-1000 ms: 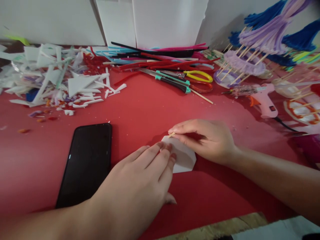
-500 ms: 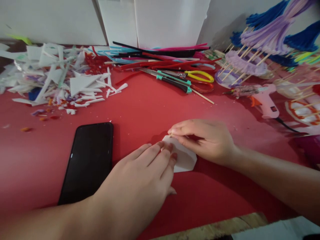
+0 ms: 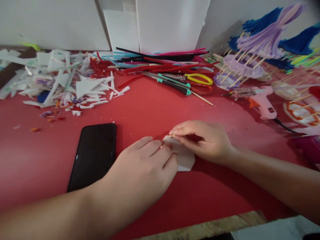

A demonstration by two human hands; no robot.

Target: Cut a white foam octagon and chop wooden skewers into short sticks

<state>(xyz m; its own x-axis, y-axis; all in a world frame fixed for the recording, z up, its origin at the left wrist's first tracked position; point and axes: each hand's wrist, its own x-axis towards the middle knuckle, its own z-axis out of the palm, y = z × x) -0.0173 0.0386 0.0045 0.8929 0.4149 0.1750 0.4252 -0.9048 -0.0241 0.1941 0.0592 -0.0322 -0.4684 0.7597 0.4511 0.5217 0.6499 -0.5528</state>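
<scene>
On the red table lies a white flat piece (image 3: 185, 160) with cut corners, paper, card or foam. My left hand (image 3: 147, 163) covers its left part, fingers curled and fingertips down on it; the thumb is hidden. My right hand (image 3: 207, 141) pinches a short wooden stick (image 3: 172, 135) between thumb and fingers at the piece's far left corner. Most of the stick is hidden by the fingers. To the left of my left hand lies a black phone (image 3: 93, 155).
Behind lie a cutter knife (image 3: 175, 85), yellow-handled scissors (image 3: 198, 79), pipe cleaners (image 3: 162, 63) and a heap of white scraps (image 3: 57, 78). At the right are a pink glue gun (image 3: 266, 101) and pipe-cleaner figures on sticks (image 3: 261, 38). The table's front edge (image 3: 212, 225) is worn.
My left hand's fingers have curled in from a flatter pose on the white piece. My right hand keeps its pinch on the stick. The view has shifted slightly.
</scene>
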